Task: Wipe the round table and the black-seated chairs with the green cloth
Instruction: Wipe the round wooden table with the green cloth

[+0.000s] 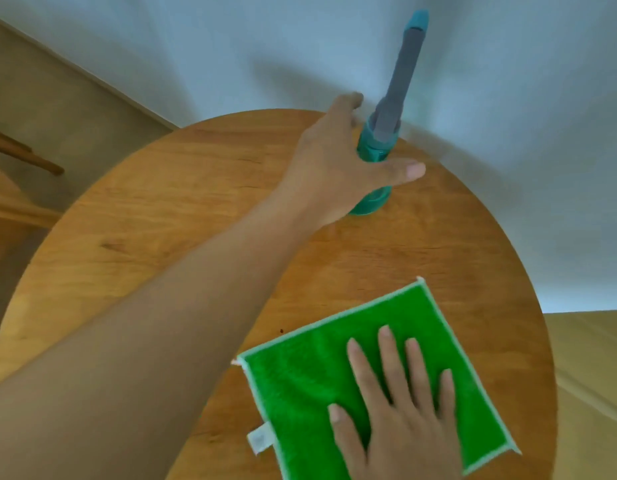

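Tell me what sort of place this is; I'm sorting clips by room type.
Probably a dining corner in a home, though little shows. A round wooden table stands against a plain pale wall, wooden furniture, perhaps a chair, sits to its left, and a green cloth lies under the right hand.
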`<state>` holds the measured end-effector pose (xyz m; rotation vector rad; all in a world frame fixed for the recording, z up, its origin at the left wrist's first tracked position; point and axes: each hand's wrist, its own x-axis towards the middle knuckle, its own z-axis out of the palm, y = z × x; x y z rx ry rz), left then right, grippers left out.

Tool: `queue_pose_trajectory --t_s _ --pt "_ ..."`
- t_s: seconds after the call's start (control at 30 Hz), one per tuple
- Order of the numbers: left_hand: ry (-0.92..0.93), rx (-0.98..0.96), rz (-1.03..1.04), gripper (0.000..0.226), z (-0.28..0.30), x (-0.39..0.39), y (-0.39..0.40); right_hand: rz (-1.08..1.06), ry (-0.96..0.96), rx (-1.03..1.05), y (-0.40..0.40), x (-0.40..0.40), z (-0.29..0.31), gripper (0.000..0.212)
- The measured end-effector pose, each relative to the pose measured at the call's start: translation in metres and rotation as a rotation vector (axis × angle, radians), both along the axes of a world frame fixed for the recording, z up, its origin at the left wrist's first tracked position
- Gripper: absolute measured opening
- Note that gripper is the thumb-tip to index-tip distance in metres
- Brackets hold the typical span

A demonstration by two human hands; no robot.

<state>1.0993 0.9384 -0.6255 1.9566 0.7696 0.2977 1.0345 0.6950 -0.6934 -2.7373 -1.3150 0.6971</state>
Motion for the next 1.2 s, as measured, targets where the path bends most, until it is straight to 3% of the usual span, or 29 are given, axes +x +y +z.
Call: queue_pose_trajectory --t_s 0.07,0.1,0.2,0.27,0.4,0.5,0.6,0.73,0.83,1.03,1.2 --pt "0.047 -0.009 0.056 0.093 -0.009 -0.03 0.004 -0.211 -0.046 -0.162 -0.011 0.021 0.004 0.073" --pt "0.041 -0.011 0.093 0.081 -0.013 -0.049 0.005 -0.285 -0.134 -0.212 -0.014 0.032 0.005 0.073" --pt "-0.008 0.05 0.225 0.021 -0.026 -0.124 0.007 -0.417 -0.162 -0.227 -0.018 0.034 -0.001 0.071" --pt "0.012 0.075 0.345 0.01 -0.031 -0.18 0.005 -0.413 -0.179 -0.181 -0.016 0.012 0.0 0.073" --pt "0.11 0.142 0.48 0.012 -0.037 -0.265 -0.027 -0.106 -0.338 -0.053 -0.03 -0.051 -0.016 0.082" --pt "0.135 0.251 0.379 0.028 -0.042 -0.294 -0.063 0.199 -0.373 0.004 -0.018 -0.096 -0.025 0.077" --pt "0.166 0.291 0.261 0.033 -0.048 -0.312 -0.084 0.312 -0.361 0.082 0.02 -0.139 -0.027 0.071" --pt "0.142 0.296 0.286 0.039 -0.052 -0.348 -0.095 0.639 -0.247 0.211 0.069 -0.183 -0.024 0.051" --pt "0.192 0.276 0.441 0.042 -0.059 -0.377 -0.097 0.849 -0.052 0.224 0.114 -0.184 -0.016 0.067" --pt "0.319 0.235 0.618 0.058 -0.069 -0.374 -0.077 0.877 -0.091 0.216 0.24 -0.16 -0.017 0.062" --pt "0.383 0.154 0.681 0.066 -0.071 -0.369 -0.052 0.864 -0.119 0.145 0.243 -0.167 -0.018 0.062"
